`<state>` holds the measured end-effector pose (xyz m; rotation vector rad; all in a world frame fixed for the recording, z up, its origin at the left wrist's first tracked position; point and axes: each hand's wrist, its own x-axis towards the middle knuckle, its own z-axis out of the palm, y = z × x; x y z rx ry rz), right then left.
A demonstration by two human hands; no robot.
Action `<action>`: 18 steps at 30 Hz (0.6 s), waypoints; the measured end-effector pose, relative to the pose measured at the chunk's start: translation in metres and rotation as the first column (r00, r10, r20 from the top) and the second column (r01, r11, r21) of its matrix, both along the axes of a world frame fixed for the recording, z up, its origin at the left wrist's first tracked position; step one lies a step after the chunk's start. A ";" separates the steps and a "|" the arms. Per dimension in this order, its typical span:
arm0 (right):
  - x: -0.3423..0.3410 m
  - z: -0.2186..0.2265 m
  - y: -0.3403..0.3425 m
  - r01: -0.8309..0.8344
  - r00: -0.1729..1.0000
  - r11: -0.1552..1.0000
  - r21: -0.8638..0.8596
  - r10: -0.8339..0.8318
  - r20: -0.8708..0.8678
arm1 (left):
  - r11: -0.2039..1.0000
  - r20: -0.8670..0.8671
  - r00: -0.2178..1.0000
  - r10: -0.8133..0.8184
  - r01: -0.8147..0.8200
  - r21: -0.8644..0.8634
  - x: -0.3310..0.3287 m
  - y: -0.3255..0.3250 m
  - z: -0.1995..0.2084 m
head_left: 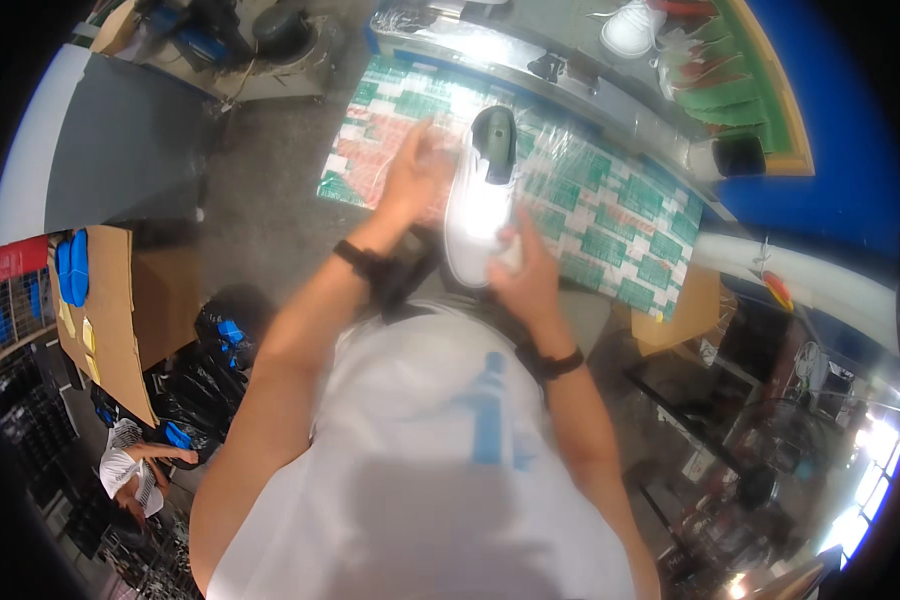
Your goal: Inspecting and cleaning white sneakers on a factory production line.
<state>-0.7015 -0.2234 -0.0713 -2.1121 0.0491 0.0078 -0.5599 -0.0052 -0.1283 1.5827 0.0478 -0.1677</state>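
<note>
A white sneaker (478, 215) hangs over the near edge of the patterned work surface, its toe toward me. A dark green piece (494, 140) fills its opening at the heel end. My right hand (526, 275) grips the sneaker's right side near the toe, thumb on the upper; the fingers under it are hidden. Left of the sneaker is my left hand (410, 180), fingers apart and partly smeared by motion. I see nothing held in it. Beneath both hands lies the green, white and red brick-patterned covering (610, 215), wrapped in clear film.
A metal rail (590, 95) runs behind the work surface. Another white shoe (630, 28) sits beyond it, beside a wood-framed rack (740, 85) with green dividers. At left stand a grey panel (120, 140) and cardboard (105, 310). Another person (135, 470) is at lower left.
</note>
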 end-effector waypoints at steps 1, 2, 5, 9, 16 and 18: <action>0.003 0.006 0.010 0.005 1.000 1.000 -0.012 -0.005 -0.007 | 0.998 0.015 0.999 -0.033 0.033 0.056 0.006 -0.001 0.019; 0.013 0.009 0.021 -0.099 0.985 0.979 -0.179 0.122 0.126 | 0.998 0.013 1.000 -0.023 0.022 0.051 0.013 0.001 0.025; 0.043 -0.007 0.026 -0.168 0.930 0.884 -0.436 0.288 0.226 | 0.927 -0.016 0.928 -0.372 0.370 -0.054 0.041 -0.004 0.017; 0.043 0.001 0.035 -0.212 0.940 0.828 -0.520 0.317 0.122 | 0.854 0.192 0.859 -0.475 0.397 0.335 0.056 -0.002 -0.004; 0.059 -0.004 0.045 -0.181 0.983 0.983 -0.030 0.179 -0.047 | 0.849 0.116 0.895 -0.430 0.358 0.387 0.060 -0.016 0.007; 0.037 0.013 0.084 -0.417 0.872 0.881 0.224 0.457 -0.175 | 0.824 0.098 0.882 -0.460 0.383 0.418 0.064 -0.015 0.006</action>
